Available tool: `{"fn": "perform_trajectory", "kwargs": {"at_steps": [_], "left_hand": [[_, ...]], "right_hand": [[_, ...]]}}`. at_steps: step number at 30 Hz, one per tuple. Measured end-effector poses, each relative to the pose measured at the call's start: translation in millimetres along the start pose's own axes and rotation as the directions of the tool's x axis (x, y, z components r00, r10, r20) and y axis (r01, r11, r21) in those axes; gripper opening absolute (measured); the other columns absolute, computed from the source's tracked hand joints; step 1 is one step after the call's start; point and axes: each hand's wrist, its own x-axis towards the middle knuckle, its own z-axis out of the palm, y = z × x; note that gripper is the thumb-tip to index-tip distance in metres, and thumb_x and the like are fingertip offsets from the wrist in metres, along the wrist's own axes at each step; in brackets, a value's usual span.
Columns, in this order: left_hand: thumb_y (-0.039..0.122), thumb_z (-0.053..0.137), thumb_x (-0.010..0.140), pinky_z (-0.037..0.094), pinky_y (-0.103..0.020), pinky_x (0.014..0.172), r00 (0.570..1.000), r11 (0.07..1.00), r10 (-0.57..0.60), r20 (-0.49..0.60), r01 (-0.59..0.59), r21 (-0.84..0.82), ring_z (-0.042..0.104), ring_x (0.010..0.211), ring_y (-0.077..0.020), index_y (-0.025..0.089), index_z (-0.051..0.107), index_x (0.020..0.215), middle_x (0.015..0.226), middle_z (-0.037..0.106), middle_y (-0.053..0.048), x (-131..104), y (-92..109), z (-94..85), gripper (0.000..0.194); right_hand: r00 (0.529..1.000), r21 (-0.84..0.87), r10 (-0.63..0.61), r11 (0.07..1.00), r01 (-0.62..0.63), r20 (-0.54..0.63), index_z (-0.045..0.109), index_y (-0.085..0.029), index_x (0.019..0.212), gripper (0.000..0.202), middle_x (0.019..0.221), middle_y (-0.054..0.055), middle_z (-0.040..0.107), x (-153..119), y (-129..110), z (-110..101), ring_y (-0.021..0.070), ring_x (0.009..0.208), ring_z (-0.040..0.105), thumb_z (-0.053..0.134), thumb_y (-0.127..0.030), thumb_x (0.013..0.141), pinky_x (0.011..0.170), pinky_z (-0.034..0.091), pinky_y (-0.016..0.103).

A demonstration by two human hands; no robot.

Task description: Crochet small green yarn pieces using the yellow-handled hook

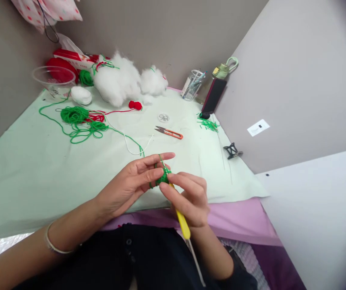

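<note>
Between thumb and fingers, my left hand (138,175) pinches a small green crocheted piece (162,176), and green yarn loops over its raised index finger. My right hand (189,197) grips a crochet hook with a yellow handle (182,221); the hook's upper tip meets the green piece, and its thin metal end points down toward my lap. A strand of green yarn runs from my left hand back to a loose green bundle (74,115) on the pale green cloth (115,153). Both hands are close together above the front edge of the table.
Orange-handled snips (169,132) and a small round case (163,117) lie beyond my hands. White stuffing (117,80), a white yarn ball (81,95) and a clear tub (54,82) stand at the back left. At the right are a phone (214,96), green scraps (209,124) and a black clip (232,151).
</note>
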Motion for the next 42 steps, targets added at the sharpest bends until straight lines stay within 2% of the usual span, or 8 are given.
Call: {"fn": "perform_trajectory", "kwargs": {"at_steps": [3,6,12,18,23,29,38,42], "left_hand": [[0.025,0.087,0.079,0.046,-0.028,0.090,1.000,1.000,0.018,0.000,-0.018,-0.013,0.060,0.093,-0.0143,0.028,0.076,0.126,0.098,0.066,0.000,4,2,-1.4,0.049],[0.021,0.089,0.076,0.045,-0.028,0.092,0.999,0.999,0.046,0.003,-0.046,0.024,0.059,0.095,-0.0139,0.030,0.075,0.127,0.100,0.065,0.001,6,2,-1.1,0.054],[0.016,0.091,0.071,0.046,-0.027,0.088,0.990,0.986,0.108,-0.089,-0.095,0.140,0.055,0.092,-0.0128,0.033,0.074,0.130,0.095,0.057,0.002,5,4,-2.7,0.064],[0.016,0.087,0.076,0.045,-0.028,0.085,0.985,0.958,0.155,-0.073,-0.132,0.253,0.055,0.092,-0.0139,0.034,0.072,0.132,0.095,0.056,0.001,3,6,-6.7,0.061],[0.027,0.080,0.085,0.046,-0.031,0.078,0.999,0.983,0.042,-0.013,-0.039,0.181,0.057,0.077,-0.0129,0.025,0.069,0.136,0.090,0.060,0.001,2,11,-7.5,0.052],[0.032,0.072,0.091,0.046,-0.030,0.066,0.998,0.994,-0.026,0.065,0.019,0.106,0.057,0.071,-0.0131,0.019,0.069,0.133,0.085,0.060,0.000,3,12,-6.8,0.044],[0.020,0.083,0.082,0.045,-0.024,0.087,0.992,0.933,0.121,0.041,-0.127,0.337,0.057,0.095,-0.0130,0.034,0.074,0.130,0.097,0.062,0.001,3,11,-18.9,0.050],[0.029,0.075,0.088,0.051,-0.025,0.072,0.997,0.976,0.046,0.055,-0.057,0.210,0.061,0.077,-0.0117,0.027,0.075,0.128,0.093,0.061,0.000,5,11,-18.1,0.040]], "right_hand": [[0.981,0.174,0.014,0.985,0.020,-0.193,0.073,-0.036,0.124,0.034,0.105,0.004,0.076,14,-5,3,0.0212,0.091,0.072,0.062,-0.017,0.098,0.068,0.063,0.037],[0.955,0.365,0.193,0.925,-0.102,-0.223,0.077,-0.033,0.113,0.023,0.097,0.004,0.076,25,-10,4,0.0204,0.084,0.073,0.061,-0.022,0.100,0.063,0.061,0.036],[0.927,0.570,0.352,0.792,-0.219,-0.133,0.077,-0.028,0.108,0.018,0.090,0.005,0.076,25,-7,-3,0.0192,0.080,0.072,0.061,-0.025,0.101,0.064,0.062,0.035],[0.885,0.661,0.463,0.676,-0.325,-0.039,0.076,-0.026,0.102,0.013,0.089,0.003,0.075,24,-4,-7,0.0167,0.072,0.071,0.064,-0.025,0.099,0.066,0.060,0.035],[0.860,0.760,0.510,0.550,-0.346,0.022,0.077,-0.025,0.099,0.011,0.084,0.001,0.074,27,-3,-9,0.0137,0.067,0.070,0.067,-0.027,0.098,0.063,0.058,0.030],[0.730,0.807,0.668,0.350,-0.476,0.141,0.079,-0.024,0.088,0.013,0.077,0.001,0.075,33,-7,-9,0.0131,0.059,0.067,0.076,-0.036,0.090,0.057,0.058,0.027],[0.600,0.827,0.756,0.146,-0.543,0.260,0.078,-0.023,0.083,0.016,0.073,0.001,0.075,37,-6,-12,0.0106,0.056,0.063,0.079,-0.038,0.086,0.053,0.054,0.024],[0.592,0.826,0.755,0.123,-0.551,0.282,0.077,-0.022,0.083,0.017,0.071,0.001,0.075,37,-6,-11,0.0104,0.056,0.062,0.080,-0.039,0.085,0.054,0.053,0.023]]}}
